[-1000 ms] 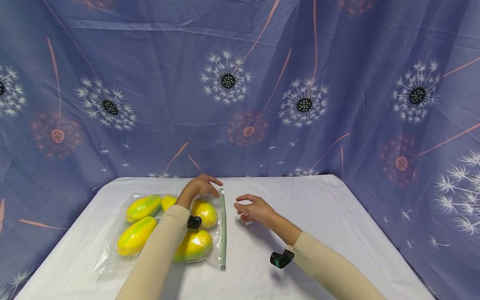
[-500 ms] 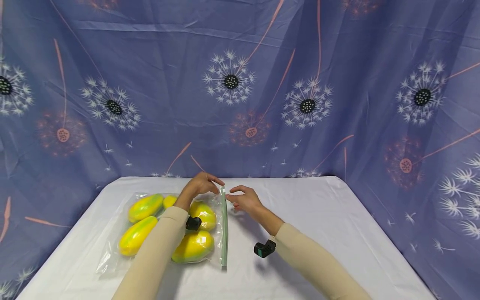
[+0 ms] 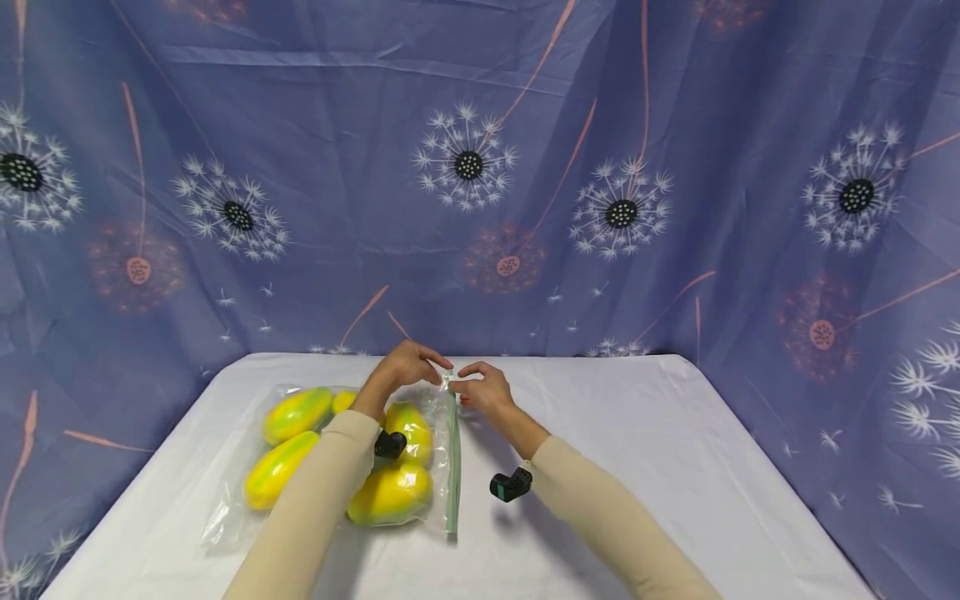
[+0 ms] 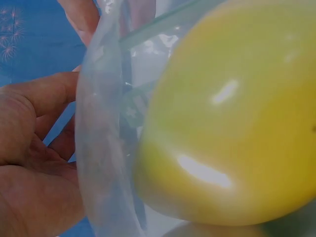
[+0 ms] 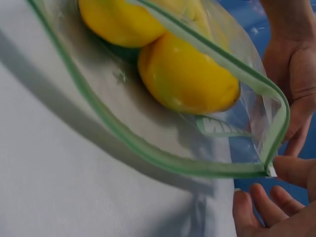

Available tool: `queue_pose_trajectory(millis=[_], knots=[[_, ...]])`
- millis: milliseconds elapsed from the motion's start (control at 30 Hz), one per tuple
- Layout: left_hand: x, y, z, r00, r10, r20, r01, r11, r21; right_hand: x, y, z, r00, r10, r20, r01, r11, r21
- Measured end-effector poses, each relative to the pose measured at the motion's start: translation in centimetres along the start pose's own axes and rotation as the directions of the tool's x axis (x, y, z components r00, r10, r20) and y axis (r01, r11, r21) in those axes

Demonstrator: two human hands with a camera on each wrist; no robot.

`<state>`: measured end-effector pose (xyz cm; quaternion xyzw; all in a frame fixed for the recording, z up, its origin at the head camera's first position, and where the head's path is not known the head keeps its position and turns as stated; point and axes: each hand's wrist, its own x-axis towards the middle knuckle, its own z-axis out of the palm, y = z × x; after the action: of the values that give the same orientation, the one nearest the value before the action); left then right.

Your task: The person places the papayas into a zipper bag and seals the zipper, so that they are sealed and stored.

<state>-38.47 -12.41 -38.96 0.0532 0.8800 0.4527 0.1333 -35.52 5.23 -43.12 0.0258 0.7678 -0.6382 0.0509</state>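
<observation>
A clear zip bag (image 3: 438, 500) lies on the white table, its green zip strip (image 3: 453, 467) facing right. Several yellow-green mangoes (image 3: 390, 493) are inside. My left hand (image 3: 405, 367) reaches over the bag and grips its far corner; the tips are partly hidden behind the film. My right hand (image 3: 486, 390) is at the same corner from the other side. In the right wrist view its thumb (image 5: 296, 170) touches the end of the strip, with the fingers spread apart from it. The bag's mouth gapes there, and the mangoes show through.
The white tablecloth (image 3: 637, 467) reaches to a blue curtain (image 3: 360, 208) with dandelion prints. A black wrist camera (image 3: 510, 484) hangs below the right sleeve, and another camera (image 3: 389, 445) sits on the left wrist over the bag.
My right hand has moved left and farther away, up to the bag's far corner. My left hand has stayed there, and the far end of the strip is now bent and lifted.
</observation>
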Motion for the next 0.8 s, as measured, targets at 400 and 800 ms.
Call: queue_pose_trajectory(millis=[400,800], knots=[[0.2,0.2,0.1,1.000,0.011,-0.001,-0.011,0.999,0.035,0.2,0.3,1.1,0.997,-0.039,-0.060,0.044,0.997,0.071],[0.3,0.1,0.1,1.000,0.017,-0.013,-0.017,1.000,0.013,0.1,0.7,1.7,0.986,-0.071,-0.153,0.078,0.996,0.035]])
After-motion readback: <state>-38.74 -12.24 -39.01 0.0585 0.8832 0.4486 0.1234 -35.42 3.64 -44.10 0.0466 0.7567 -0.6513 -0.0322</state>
